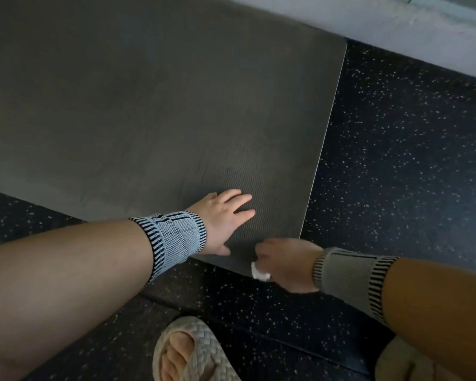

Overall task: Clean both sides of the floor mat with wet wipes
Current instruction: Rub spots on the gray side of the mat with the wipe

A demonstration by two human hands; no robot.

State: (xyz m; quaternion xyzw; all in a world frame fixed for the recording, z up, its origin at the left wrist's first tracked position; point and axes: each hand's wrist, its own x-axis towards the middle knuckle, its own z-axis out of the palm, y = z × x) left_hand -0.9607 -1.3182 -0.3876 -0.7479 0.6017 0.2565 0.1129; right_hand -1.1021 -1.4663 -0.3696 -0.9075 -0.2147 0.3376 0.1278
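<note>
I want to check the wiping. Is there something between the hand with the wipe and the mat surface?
Nothing visible. The right hand grips the wet wipe at the near corner of the floor mat. The left hand rests flat on the mat beside it, not in its way.

Dark speckled floor (396,160) carries grey mat (149,105) (ribbed surface), lying flat; 1 woven sandal (187,350) nearby.

Grey ribbed mat (160,111); white-speckled black floor (396,166); white wipe (259,272).
</note>
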